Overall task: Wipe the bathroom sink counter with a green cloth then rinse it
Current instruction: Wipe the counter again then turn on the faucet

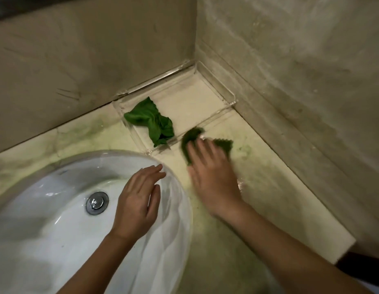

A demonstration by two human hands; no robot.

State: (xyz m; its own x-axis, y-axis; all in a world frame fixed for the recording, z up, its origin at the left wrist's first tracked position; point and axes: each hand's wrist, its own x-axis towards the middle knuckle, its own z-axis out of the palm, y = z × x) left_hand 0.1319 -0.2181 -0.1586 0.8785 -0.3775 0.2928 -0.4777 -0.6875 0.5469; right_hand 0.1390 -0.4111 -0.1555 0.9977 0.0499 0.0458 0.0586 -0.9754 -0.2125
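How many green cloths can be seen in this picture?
2. One green cloth lies crumpled in the clear tray by the wall corner. The other green cloth is on the counter under the right hand, partly hidden.

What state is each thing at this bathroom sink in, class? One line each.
Right hand: flat, pressing the wiping cloth on the counter.
Wiping cloth: bunched under the fingers, blurred.
Left hand: relaxed, holding nothing, over the sink rim.
Spare cloth: crumpled in the clear tray.
Counter: streaked green.
Sink: no pooled water.
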